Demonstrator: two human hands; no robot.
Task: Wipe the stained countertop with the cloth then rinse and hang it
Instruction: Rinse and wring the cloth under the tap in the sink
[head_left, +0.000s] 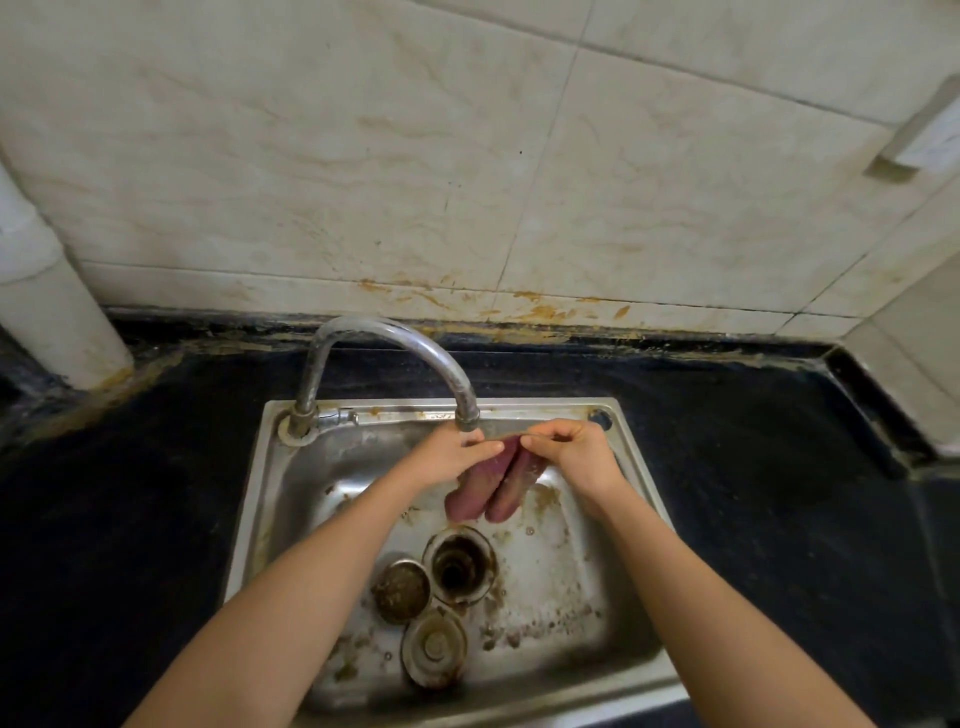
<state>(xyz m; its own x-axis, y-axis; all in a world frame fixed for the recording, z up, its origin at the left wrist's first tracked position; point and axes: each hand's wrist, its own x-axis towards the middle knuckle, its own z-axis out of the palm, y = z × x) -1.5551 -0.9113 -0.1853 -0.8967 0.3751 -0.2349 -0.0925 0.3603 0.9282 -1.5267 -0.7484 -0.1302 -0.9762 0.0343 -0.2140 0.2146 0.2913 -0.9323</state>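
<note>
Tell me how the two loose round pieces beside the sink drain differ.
The upper piece is crusted brown; the lower piece is paler, with rings and a centre knob. The upper piece lies left of the drain; the lower piece lies nearer the front rim of the sink. Both are round and dirty.

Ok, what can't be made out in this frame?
Head view:
Water from the faucet: too faint to tell if it runs.
Corners of the cloth: covered by fingers of the left hand and right hand.
The wall fitting, top right: cut by the frame edge.
Stains on the countertop: lost in its dark surface.
</note>
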